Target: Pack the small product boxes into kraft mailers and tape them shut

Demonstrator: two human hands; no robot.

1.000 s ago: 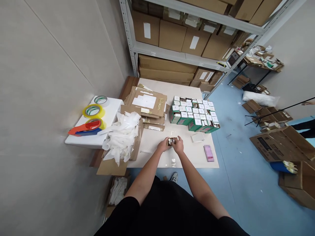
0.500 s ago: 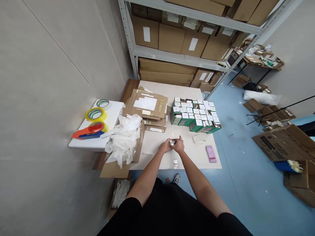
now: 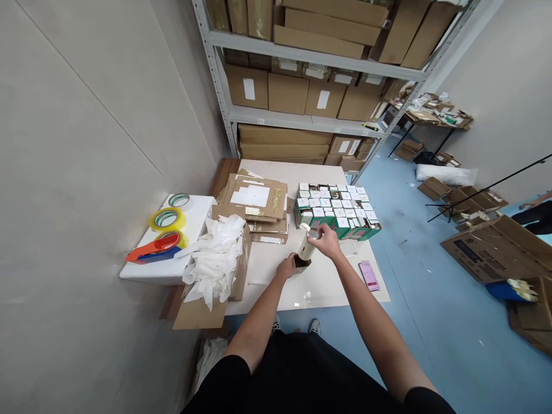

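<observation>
My left hand (image 3: 286,268) is closed round a small open box (image 3: 301,262) just above the white table (image 3: 276,287). A pale, tube-shaped item (image 3: 307,247) sticks up out of the box at a slant. My right hand (image 3: 326,241) pinches its upper end, raised above the left hand. Just beyond the hands stands a block of several small green boxes with white tops (image 3: 336,208). A small white piece (image 3: 350,249) lies on the table right of my right hand.
Flattened cardboard (image 3: 257,198) is stacked at the table's left. A carton of white plastic bags (image 3: 214,256) stands beside it, with tape rolls (image 3: 167,219) and an orange tape dispenser (image 3: 152,248) further left. Shelves of cartons (image 3: 297,92) stand behind. Open cartons (image 3: 487,247) litter the blue floor.
My hands were together on the small box low over the table. Now my right hand has risen, drawing the pale tube up out of the box. The view has tilted up slightly.
</observation>
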